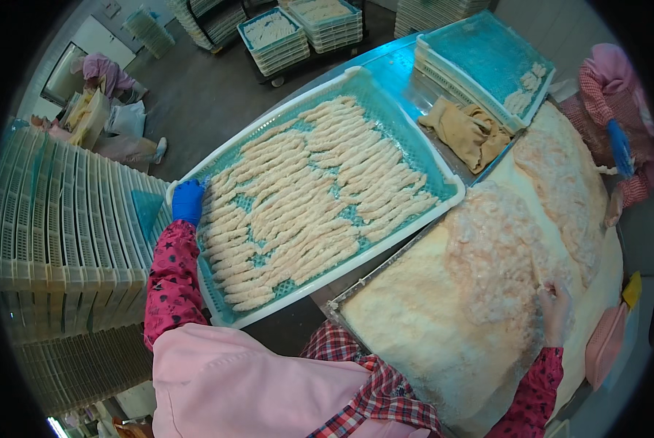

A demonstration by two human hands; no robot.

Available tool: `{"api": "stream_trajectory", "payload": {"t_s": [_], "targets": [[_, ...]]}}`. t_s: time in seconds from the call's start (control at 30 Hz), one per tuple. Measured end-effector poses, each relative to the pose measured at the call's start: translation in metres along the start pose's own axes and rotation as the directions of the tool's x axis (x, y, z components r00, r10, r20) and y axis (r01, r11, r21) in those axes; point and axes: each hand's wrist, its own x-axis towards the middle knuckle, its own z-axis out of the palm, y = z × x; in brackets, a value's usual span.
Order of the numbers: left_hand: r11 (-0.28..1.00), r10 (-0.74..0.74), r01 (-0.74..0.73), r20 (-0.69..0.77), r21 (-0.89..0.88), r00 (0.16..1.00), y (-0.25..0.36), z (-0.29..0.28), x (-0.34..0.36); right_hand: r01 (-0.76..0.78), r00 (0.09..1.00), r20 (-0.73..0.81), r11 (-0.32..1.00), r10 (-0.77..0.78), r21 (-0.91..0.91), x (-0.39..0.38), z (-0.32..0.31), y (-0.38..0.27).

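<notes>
My left hand (187, 198), in a blue glove, grips the left end of a white-rimmed tray (456, 186) lined with turquoise mesh. Rows of pale, flour-coated strips (298, 197) lie across it. My right hand (553, 306) is curled at the edge of pinkish, flour-dusted raw meat pieces (487, 248); what its fingers hold is unclear. These pieces sit on a broad heap of cream-coloured flour (407, 321) on the worktop, to the right of the tray.
Tall stacks of crates (64, 233) stand at left. Another tray (480, 58) and tan cloth (466, 131) lie beyond the flour. A co-worker (612, 95) works at right; another person (101, 73) bends at far left. Loaded trolleys (276, 51) stand behind. A pink basket (604, 343) is at right.
</notes>
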Motion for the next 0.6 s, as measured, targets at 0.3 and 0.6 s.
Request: {"api": "stream_trajectory", "payload": {"t_s": [0.3, 0.6], "targets": [[0.708, -0.080, -0.295, -0.488, -0.641, 0.869, 0.111, -0.114, -0.023, -0.034, 0.986, -0.167, 0.994, 0.016, -0.102, -0.050, -0.017, -0.034], [-0.139, 0.456, -0.782, -0.740, -0.608, 0.495, 0.353, -0.189, -0.143, -0.347, 0.890, -0.147, 0.850, 0.432, 0.397, -0.206, 0.043, -0.011]]}}
